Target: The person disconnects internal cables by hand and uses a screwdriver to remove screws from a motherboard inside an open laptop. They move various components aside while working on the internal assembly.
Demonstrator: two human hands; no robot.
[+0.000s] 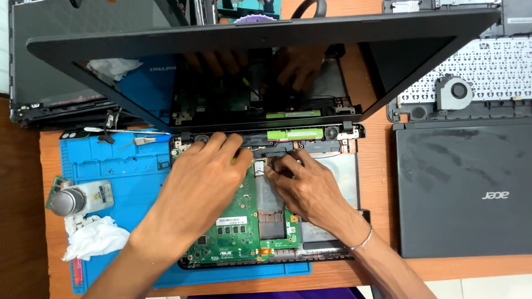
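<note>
Blue mat (122, 166): one opened laptop (343, 182), two hands (205, 177) (305, 188).

I am sitting at an orange-brown wooden table (377, 111), its bare top showing between the things on it. Even light is falling from above, glaring off glossy surfaces. Pale floor tiles (487, 285) are peeking past the table's near edge.

Dark glossy laptop screen (260, 72) tilts open just beyond fingertips of both hands, black bezel, reflecting fingers and board.

White rectangular label (231, 221) on green motherboard, below left hand's fingers, near wrist.

Small white sticker (259, 164) between both hands' fingertips.

White label (102, 192) on small bottle, well left of left fingers.
</note>
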